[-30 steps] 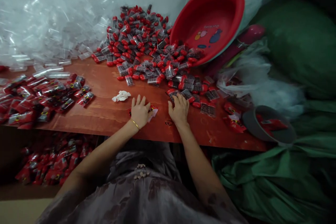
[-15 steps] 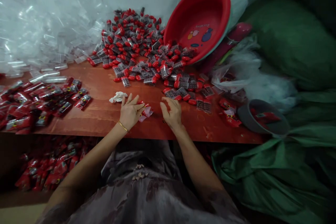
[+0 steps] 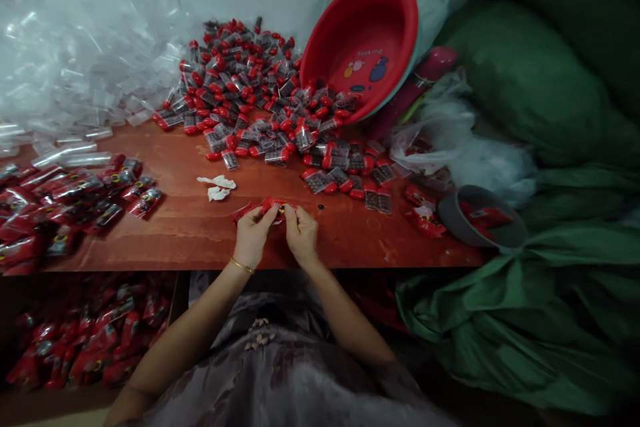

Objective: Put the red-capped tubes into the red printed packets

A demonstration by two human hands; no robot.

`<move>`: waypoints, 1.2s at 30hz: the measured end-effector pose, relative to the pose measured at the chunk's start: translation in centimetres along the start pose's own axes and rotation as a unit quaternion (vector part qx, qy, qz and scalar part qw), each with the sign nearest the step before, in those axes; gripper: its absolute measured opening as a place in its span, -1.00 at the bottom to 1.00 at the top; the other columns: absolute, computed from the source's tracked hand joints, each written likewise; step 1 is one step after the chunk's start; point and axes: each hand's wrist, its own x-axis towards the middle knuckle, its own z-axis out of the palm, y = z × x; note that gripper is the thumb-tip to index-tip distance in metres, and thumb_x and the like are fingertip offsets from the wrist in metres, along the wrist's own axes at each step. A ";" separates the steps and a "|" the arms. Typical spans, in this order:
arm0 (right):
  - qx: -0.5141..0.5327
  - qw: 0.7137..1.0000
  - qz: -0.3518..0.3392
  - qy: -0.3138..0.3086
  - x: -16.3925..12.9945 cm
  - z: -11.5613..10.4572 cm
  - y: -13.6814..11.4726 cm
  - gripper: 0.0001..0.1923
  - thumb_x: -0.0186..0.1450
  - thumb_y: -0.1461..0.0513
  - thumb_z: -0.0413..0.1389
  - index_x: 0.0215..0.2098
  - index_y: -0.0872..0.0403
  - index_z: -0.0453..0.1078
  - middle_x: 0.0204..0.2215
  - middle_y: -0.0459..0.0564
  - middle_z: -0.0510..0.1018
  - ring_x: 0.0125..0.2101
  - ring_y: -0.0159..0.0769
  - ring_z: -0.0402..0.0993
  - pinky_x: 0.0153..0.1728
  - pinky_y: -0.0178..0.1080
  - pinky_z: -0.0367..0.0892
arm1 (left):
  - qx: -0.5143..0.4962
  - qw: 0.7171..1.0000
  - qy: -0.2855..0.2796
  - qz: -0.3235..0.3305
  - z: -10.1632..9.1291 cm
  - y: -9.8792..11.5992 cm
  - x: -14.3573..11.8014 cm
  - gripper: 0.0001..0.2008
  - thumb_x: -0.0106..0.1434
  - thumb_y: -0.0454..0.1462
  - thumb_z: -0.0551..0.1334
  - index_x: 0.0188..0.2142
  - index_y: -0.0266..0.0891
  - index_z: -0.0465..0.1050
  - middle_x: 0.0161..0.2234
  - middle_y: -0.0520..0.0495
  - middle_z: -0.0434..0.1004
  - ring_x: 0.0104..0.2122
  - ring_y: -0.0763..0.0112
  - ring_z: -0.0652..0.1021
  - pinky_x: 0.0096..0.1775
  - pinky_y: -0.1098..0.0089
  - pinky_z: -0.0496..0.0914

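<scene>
Both hands, spread flat on the red-brown wooden bench (image 3: 190,227) a second before, had met, the left hand (image 3: 253,235) and right hand (image 3: 301,233) pinching one small red plastic sachet (image 3: 264,207) just before the red round plastic basin (image 3: 361,47).

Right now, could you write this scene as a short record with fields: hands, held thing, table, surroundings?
left hand: pinches the red packet
right hand: pinches the same packet from the other side
table: red-brown wood
pile of red-capped pieces: behind the hands, spilling from tilted red basin
filled red packets: left side
grey cup: right side
</scene>
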 end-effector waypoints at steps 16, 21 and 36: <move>-0.425 0.903 -0.045 -0.051 8.2 -3.7 5.3 -0.73 0.21 0.19 0.10 -0.17 0.19 0.37 0.02 0.29 0.39 0.09 0.12 0.15 0.04 0.17 0.00 | -0.074 0.992 0.018 -0.097 -1.1 2.6 1.8 -0.70 -0.15 -0.23 0.47 -0.47 -0.29 0.43 -0.53 0.04 0.52 -0.53 0.51 0.52 -0.36 0.45 0.43; -0.367 0.923 -0.074 -0.090 4.7 -4.3 5.7 -0.83 0.27 0.21 0.01 -0.26 0.14 0.36 -0.22 0.17 0.54 -0.13 -0.06 0.40 -0.09 -0.03 0.23 | -0.080 0.987 -0.010 -0.141 -1.5 2.6 1.3 -0.72 -0.08 -0.20 0.45 -0.46 -0.27 0.42 -0.53 0.02 0.52 -0.52 0.49 0.52 -0.33 0.42 0.45; -0.161 0.942 -0.289 -0.056 -2.2 -7.4 1.2 -0.49 0.27 0.43 -0.08 0.10 -0.09 0.33 -0.03 0.09 0.40 -0.06 -0.23 0.41 -0.10 -0.14 0.42 | 0.020 0.989 -0.057 -0.137 -1.3 2.2 -0.3 -0.61 -0.14 -0.09 0.45 -0.39 -0.29 0.50 -0.41 -0.10 0.60 -0.49 0.42 0.56 -0.38 0.42 0.44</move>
